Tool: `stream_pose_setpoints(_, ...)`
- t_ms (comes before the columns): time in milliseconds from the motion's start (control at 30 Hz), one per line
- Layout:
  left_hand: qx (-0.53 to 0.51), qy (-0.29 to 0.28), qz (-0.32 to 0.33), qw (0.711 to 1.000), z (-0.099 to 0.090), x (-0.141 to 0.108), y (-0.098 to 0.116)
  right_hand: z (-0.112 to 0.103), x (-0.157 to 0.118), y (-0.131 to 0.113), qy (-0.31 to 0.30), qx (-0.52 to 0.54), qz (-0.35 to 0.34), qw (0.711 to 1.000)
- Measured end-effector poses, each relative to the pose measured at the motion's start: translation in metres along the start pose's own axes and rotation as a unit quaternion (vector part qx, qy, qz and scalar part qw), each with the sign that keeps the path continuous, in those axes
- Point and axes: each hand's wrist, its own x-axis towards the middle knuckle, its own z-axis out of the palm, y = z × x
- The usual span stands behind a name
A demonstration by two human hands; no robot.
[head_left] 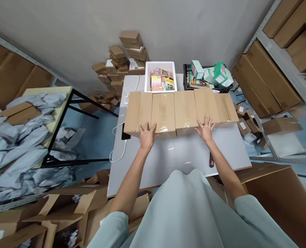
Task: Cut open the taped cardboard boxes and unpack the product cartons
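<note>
A row of several taped cardboard boxes (163, 110) stands side by side across the table (168, 165). My left hand (147, 137) lies with fingers spread on the front top edge of the leftmost boxes. Toward the right end of the row, my right hand (206, 130) rests the same way, its fingers spread over the front edge of a box (206, 103). Neither hand grips anything. A utility knife (211, 160) with a dark and red handle lies on the table beside my right forearm.
Behind the boxes are a white foam bin (173, 77) of small booklets and a black crate (186, 74) holding green-white cartons. A phone (125, 132) and white cable (116, 160) lie left. Open cartons (72, 203) crowd the floor; shelves (268, 51) stand right.
</note>
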Motion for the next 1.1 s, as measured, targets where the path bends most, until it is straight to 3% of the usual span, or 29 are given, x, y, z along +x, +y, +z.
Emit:
stream_pose_setpoints(200, 0.004, 0.012, -0.034, 0.999, -0.003, 0.013, 0.016, 0.0, -0.002, -0.01, 0.017, 0.045, 0.005, 0.999)
stream_pose_setpoints(333, -0.014, 0.044, -0.007, 0.999, 0.015, -0.003, 0.052, -0.009, -0.015, 0.014, 0.062, 0.1, 0.012, 0.993)
stream_pose_setpoints(433, -0.086, 0.063, 0.144, 0.984, 0.045, -0.02, 0.11, -0.019, -0.026, 0.064, 0.14, 0.129, 0.072, 0.979)
stream_pose_setpoints(533, -0.142, 0.014, 0.284, 0.948, 0.078, -0.031, 0.182, -0.027, -0.026, 0.128, 0.174, 0.153, 0.144, 0.962)
stream_pose_setpoints(633, -0.166, -0.052, 0.368, 0.914, 0.106, -0.031, 0.254, -0.026, -0.009, 0.182, 0.168, 0.181, 0.193, 0.95)
stream_pose_setpoints(700, -0.18, -0.095, 0.395, 0.896, 0.123, -0.024, 0.297, -0.019, 0.009, 0.206, 0.156, 0.225, 0.229, 0.934)
stream_pose_setpoints(767, -0.2, -0.138, 0.393, 0.887, 0.139, -0.013, 0.333, -0.011, 0.028, 0.222, 0.15, 0.294, 0.276, 0.903)
stream_pose_setpoints(867, -0.248, -0.182, 0.332, 0.892, 0.168, 0.005, 0.372, 0.003, 0.048, 0.239, 0.15, 0.373, 0.319, 0.858)
stream_pose_setpoints(1000, -0.337, -0.211, 0.186, 0.899, 0.202, 0.024, 0.396, 0.017, 0.055, 0.259, 0.155, 0.417, 0.31, 0.84)
stream_pose_setpoints(1100, -0.366, -0.215, 0.173, 0.889, 0.212, 0.035, 0.406, 0.02, 0.057, 0.266, 0.181, 0.448, 0.291, 0.826)
